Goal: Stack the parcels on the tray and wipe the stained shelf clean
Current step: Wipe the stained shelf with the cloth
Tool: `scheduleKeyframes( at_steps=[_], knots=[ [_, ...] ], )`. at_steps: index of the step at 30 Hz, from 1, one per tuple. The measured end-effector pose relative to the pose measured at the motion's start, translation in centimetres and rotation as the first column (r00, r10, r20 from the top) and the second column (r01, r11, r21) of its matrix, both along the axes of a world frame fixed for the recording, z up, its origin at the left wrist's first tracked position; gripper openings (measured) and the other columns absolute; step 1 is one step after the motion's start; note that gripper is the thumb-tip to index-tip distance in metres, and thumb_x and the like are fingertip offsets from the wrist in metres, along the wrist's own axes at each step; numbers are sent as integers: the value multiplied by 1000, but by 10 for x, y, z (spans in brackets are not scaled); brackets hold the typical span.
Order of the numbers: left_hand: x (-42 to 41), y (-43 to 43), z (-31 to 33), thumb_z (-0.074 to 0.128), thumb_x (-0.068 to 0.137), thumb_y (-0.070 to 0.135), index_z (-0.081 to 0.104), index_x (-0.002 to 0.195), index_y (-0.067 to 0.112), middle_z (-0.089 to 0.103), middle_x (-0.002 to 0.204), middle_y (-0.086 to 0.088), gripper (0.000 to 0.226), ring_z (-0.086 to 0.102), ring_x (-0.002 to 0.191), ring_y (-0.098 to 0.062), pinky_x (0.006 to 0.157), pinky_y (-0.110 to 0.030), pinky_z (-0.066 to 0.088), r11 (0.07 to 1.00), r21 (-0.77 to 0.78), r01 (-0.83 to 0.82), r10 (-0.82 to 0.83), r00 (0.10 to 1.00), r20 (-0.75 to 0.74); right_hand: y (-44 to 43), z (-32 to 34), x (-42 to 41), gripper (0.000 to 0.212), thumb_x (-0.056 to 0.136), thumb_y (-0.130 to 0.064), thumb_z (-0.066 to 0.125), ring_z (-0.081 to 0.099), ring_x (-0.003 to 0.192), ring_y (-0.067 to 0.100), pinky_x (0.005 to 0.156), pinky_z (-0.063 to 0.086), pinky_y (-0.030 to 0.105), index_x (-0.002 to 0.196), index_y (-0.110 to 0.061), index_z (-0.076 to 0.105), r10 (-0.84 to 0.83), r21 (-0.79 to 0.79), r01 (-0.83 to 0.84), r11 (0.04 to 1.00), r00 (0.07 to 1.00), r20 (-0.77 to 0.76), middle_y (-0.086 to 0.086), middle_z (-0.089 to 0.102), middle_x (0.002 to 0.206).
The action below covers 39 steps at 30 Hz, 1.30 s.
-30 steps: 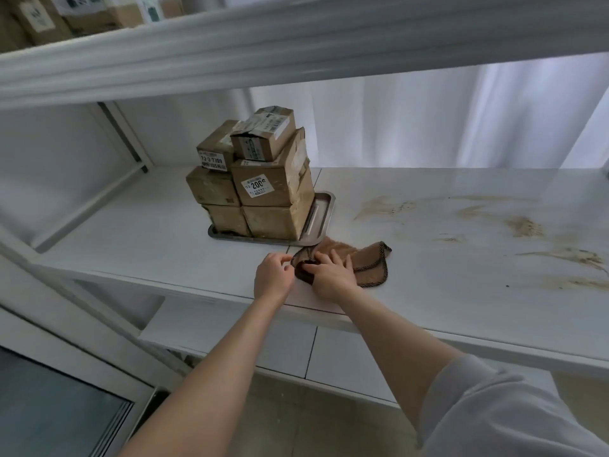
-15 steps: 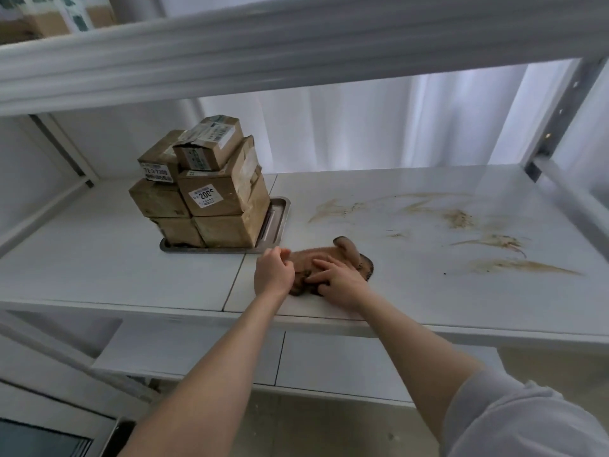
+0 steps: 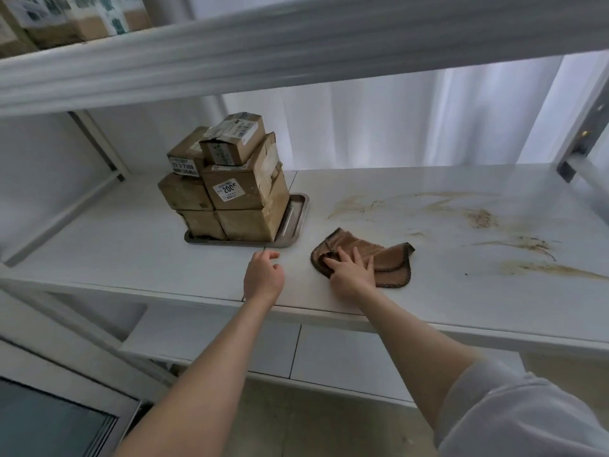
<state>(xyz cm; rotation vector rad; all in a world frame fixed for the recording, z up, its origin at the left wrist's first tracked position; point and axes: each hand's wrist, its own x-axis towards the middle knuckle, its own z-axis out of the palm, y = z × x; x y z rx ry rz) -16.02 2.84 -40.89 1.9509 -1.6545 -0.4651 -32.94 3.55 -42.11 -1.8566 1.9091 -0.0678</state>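
Several brown cardboard parcels point(image 3: 230, 186) stand stacked on a metal tray point(image 3: 296, 219) on the white shelf point(image 3: 131, 245). A brown cloth point(image 3: 385, 258) lies on the shelf to the right of the tray. My right hand point(image 3: 351, 275) presses flat on the cloth's left part, fingers spread. My left hand point(image 3: 263, 275) hovers just in front of the tray with loosely curled fingers and holds nothing. Brown stains point(image 3: 478, 219) streak the right half of the shelf, beyond the cloth.
An upper shelf beam point(image 3: 296, 47) crosses overhead, with more boxes point(image 3: 66, 18) on top at the left. A lower shelf point(image 3: 329, 351) lies below. A metal upright point(image 3: 586, 127) stands at the right. White curtain hangs behind.
My left hand has come off the cloth and drawn left. The cloth has spread out to the right under my right hand. The view has shifted.
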Motion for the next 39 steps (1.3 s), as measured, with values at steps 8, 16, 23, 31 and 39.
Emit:
scheduleKeyframes(
  at_steps=[8,16,23,31,39],
  knots=[
    [65,-1,1,47,93,9,57,124,9,58,128,-7,33,54,118,-21,94,-29,44,999,-31,-23,24,999,24,-28,-3,107,54,98,-19,35,-9,149,29,116,-13,55,149,-38,29,221,-41,-219,975,974,43,-1,5,163],
    [67,-18,4,47,94,12,62,116,12,61,120,-7,26,57,111,-22,89,-31,47,998,-63,-23,24,1000,16,-15,-7,120,34,91,-20,48,42,132,20,115,23,45,117,-26,69,366,-152,-334,930,865,343,-6,55,138],
    [-45,-12,4,45,92,6,59,120,10,59,124,-7,31,54,115,-21,94,-31,45,972,-49,228,-230,972,-40,22,-6,0,15,83,-16,69,65,94,19,86,50,31,93,-9,78,-4,-150,108,983,825,566,4,72,102],
    [-165,16,3,46,91,3,58,122,8,61,123,-8,34,55,116,-21,98,-29,42,907,-30,421,-422,901,-99,80,-10,-162,43,94,-38,56,34,133,21,113,29,35,135,-29,53,-321,-201,361,910,924,207,1,38,143],
    [-224,37,-4,48,90,5,58,123,9,60,123,-8,35,54,117,-21,100,-31,43,869,2,494,-492,866,-86,112,-16,-264,47,101,-41,35,0,149,23,120,-3,45,148,-40,29,-677,-125,672,730,736,1,5,9,160]
  ],
)
